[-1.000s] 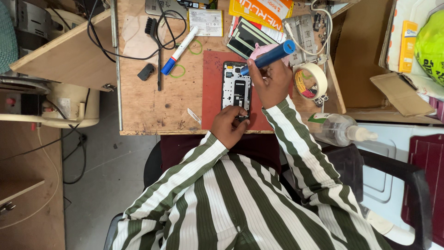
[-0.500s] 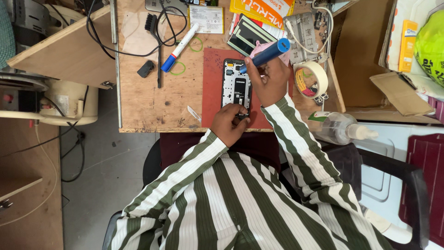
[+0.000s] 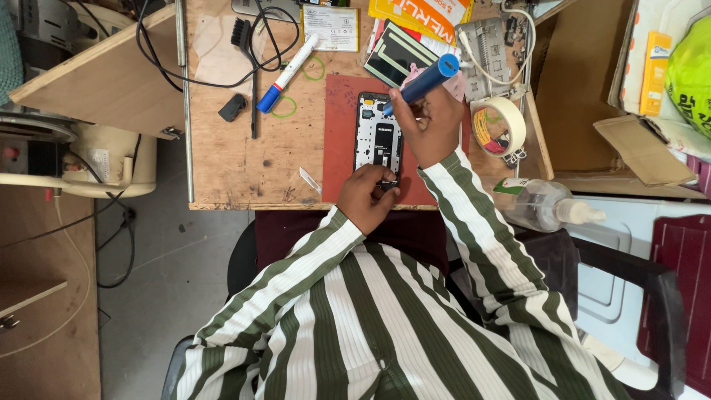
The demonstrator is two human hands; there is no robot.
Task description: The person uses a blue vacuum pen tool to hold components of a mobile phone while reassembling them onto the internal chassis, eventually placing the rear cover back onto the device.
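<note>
Red matting (image 3: pixel 342 148) on the wooden surface (image 3: pixel 229 163) carries an opened phone (image 3: pixel 377 137), lying flat with its back cover off and its long side running away from the person. Compared with half a second ago, the blue tool (image 3: pixel 424 80) in the right hand (image 3: pixel 428 127) sits at much the same slant, its capped end pointing up and away from the phone, while its working tip has settled at the phone's upper right edge. The left hand (image 3: pixel 365 196) has barely shifted and still rests at the phone's near end.

Right fingers are curled shut around the tool's shaft, wrist bent over the phone's right side, striped sleeve trailing back toward the body. Left fingers are bunched and press down on the phone's bottom edge; whether they pinch something small there I cannot tell.

Left of the phone lie a blue-and-white marker (image 3: pixel 286 65) and a green rubber band (image 3: pixel 282 108). Right of the phone stands a roll of tape (image 3: pixel 498 126).
</note>
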